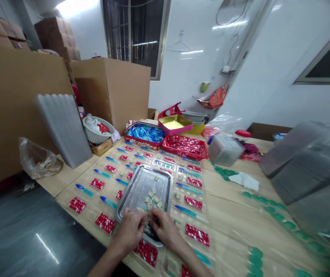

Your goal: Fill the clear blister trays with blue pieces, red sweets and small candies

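The little blocks (pixel 155 199) lie loose on the metal tray (pixel 140 184), mostly in a heap toward its near end. My left hand (pixel 130 229) and right hand (pixel 162 226) are close together over that near end. Both have their fingers curled in and tips pinched. I cannot tell if a block is between them.

I would work low over the tray, so a dropped block lands back in it. I'd use just the tips, because such small blocks may slip. I'd also lift my arms a bit, so they don't bump the red packets (pixel 105 223) and blue pens (pixel 108 202) on both sides of the tray. Past its far end sit a tin (pixel 144 144) and a red basket (pixel 205 154), both full.
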`<state>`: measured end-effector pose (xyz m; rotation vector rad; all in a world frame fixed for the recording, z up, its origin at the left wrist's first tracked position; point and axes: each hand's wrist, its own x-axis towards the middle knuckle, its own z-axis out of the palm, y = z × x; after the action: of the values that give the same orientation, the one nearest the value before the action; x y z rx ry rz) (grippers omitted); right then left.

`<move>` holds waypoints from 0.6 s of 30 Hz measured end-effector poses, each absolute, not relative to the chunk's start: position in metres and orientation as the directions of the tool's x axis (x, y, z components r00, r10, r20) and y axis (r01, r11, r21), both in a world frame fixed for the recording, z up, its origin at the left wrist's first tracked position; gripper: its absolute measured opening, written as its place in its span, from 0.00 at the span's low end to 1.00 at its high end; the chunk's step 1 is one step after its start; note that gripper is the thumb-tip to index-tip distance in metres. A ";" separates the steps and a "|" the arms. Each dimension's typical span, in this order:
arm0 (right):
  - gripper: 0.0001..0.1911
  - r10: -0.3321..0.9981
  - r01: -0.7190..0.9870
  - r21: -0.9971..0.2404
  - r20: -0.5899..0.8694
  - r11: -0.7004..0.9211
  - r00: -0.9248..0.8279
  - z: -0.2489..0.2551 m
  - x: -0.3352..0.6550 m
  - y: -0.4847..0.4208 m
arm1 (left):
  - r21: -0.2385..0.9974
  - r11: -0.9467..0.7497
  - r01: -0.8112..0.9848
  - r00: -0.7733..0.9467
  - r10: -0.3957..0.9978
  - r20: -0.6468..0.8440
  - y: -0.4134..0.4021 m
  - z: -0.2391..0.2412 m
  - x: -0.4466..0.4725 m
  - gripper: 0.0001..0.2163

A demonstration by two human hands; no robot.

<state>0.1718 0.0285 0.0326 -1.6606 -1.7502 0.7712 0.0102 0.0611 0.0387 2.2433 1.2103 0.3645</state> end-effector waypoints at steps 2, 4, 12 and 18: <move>0.08 0.999 0.660 -0.749 0.028 0.047 -0.040 0.032 0.171 0.027 | 0.586 -0.434 0.685 0.553 0.833 -0.030 0.060 0.036 0.008 0.08; 0.09 0.998 0.666 -0.744 0.032 0.062 -0.058 0.031 0.170 0.027 | 0.589 -0.432 0.683 0.555 0.831 -0.034 0.061 0.037 0.007 0.12; 0.13 0.994 0.690 -0.717 0.032 0.095 -0.104 0.035 0.172 0.020 | 0.603 -0.452 0.658 0.594 0.803 -0.046 0.067 0.046 0.009 0.05; 0.08 0.997 0.714 -0.695 0.040 0.077 -0.068 0.034 0.172 0.020 | 0.599 -0.454 0.660 0.592 0.805 -0.042 0.068 0.040 0.010 0.05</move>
<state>0.1724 0.0200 0.0337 -1.6901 -1.8385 0.7048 0.0097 0.0682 0.0398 2.2495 1.1579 0.3322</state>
